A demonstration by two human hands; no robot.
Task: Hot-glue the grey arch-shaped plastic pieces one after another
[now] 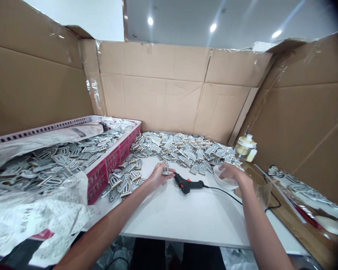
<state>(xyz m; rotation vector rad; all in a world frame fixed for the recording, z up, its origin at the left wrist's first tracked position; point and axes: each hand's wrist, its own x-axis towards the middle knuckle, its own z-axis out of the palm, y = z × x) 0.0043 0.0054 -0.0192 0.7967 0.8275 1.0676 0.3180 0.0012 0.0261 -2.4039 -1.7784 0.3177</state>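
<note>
My left hand (157, 176) pinches a small arch-shaped metal piece (166, 169) upright between thumb and fingers, above the white table. Just right of that hand lies a black hot glue gun (189, 184) on its side, with an orange trigger and its nozzle towards the fingers. My right hand (228, 171) reaches down into a white plastic bowl (228, 184). Its fingers are bent together, and their tips and anything between them are hidden. Many like arch-shaped pieces (183, 148) lie heaped behind both hands, and a smaller pile (126, 182) lies left of my left hand.
A pink basket (112, 161) full of arch pieces and paper stands at the left, with crumpled wrapping (45, 213) before it. The glue gun's cable (225, 192) runs right. A pump bottle (245, 148) stands behind the bowl. Cardboard walls (157, 93) enclose the table (180, 217).
</note>
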